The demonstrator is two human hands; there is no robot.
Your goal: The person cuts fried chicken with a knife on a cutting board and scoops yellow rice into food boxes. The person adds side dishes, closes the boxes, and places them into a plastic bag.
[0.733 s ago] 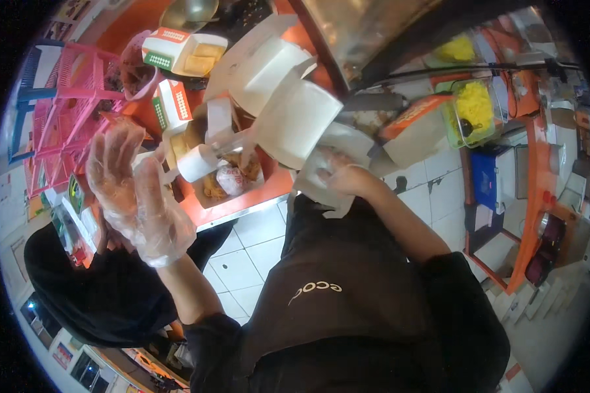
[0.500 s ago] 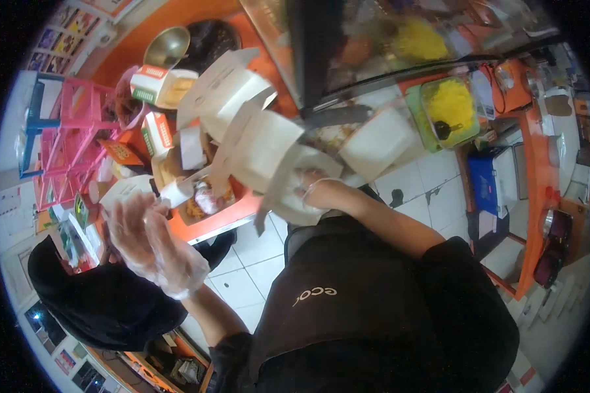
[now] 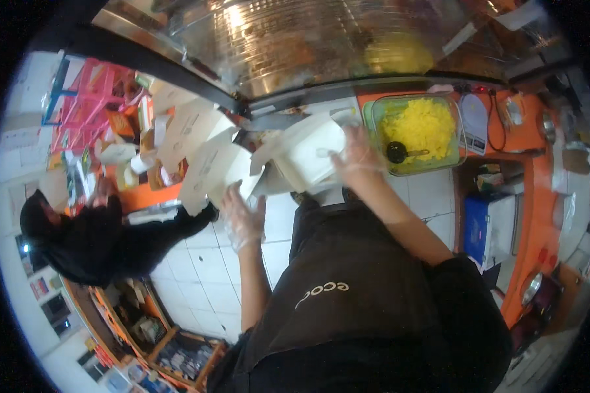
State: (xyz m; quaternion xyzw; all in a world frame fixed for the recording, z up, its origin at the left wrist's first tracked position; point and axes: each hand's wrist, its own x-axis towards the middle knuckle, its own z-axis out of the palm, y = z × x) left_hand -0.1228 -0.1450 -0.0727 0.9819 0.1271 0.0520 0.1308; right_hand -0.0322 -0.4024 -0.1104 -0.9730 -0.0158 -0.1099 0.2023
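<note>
My right hand [image 3: 359,157], in a clear plastic glove, grips the right wall of an unfolded white takeaway box [image 3: 306,157], its thumb inside. Nothing shows on the box's visible floor. My left hand [image 3: 242,217], also gloved, has its fingers apart at the near edge of a second takeaway box [image 3: 231,171]; whether they touch it I cannot tell. Farther left another takeaway box [image 3: 191,128] stands with its flap up. Just right of my right hand is a clear, green-tinted tub [image 3: 381,164] of yellow rice [image 3: 421,128], with a black scoop [image 3: 396,152] lying in it.
A glass display case [image 3: 295,92] spans the far side. At left, a person in black [image 3: 105,236] stands by the orange counter [image 3: 147,195], which holds food packs and pink baskets [image 3: 92,98]. A scale [image 3: 473,128] lies right of the tub; a blue box [image 3: 480,229] sits below.
The view has swung rightward. My left hand has come in from the far left to the boxes. My right hand has shifted, with a box, toward the rice tub. The person at left now stands more upright.
</note>
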